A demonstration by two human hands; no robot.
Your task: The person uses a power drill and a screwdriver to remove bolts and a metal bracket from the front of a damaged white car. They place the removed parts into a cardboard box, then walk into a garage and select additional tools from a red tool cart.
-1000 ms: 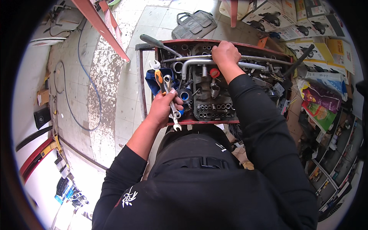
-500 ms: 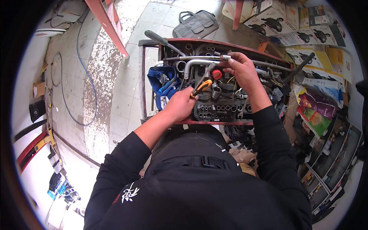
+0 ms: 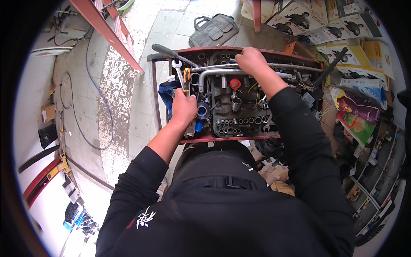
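My left hand [image 3: 185, 108] is closed at the left end of a red-framed tool drawer [image 3: 153, 100]. An orange-and-black handled tool [image 3: 186, 79] and a silver wrench [image 3: 177, 68] stick up from its grip; the tool's working end is hidden. A blue cloth [image 3: 166, 93] lies beside that hand. My right hand [image 3: 252, 62] is closed over the far side of the drawer, by a long silver bar [image 3: 214, 67]. Its fingertips point away, so what they hold cannot be made out. Below it are a bent silver bar [image 3: 218, 72], a red round cap [image 3: 235, 83] and a socket tray [image 3: 220, 115].
A grey-handled tool [image 3: 165, 50] juts over the drawer's far left corner. Beyond stand a grey tool bag [image 3: 213, 31] and pink metal legs [image 3: 109, 34]. Cartons [image 3: 295, 17] and bright plastic packets [image 3: 355, 109] crowd the right. A hose [image 3: 92, 81] curves across the left floor.
My left hand has moved left, its orange-handled tool and wrench now upright. My right hand has shifted slightly left and away, turned over; the silver socket in its fingers no longer shows.
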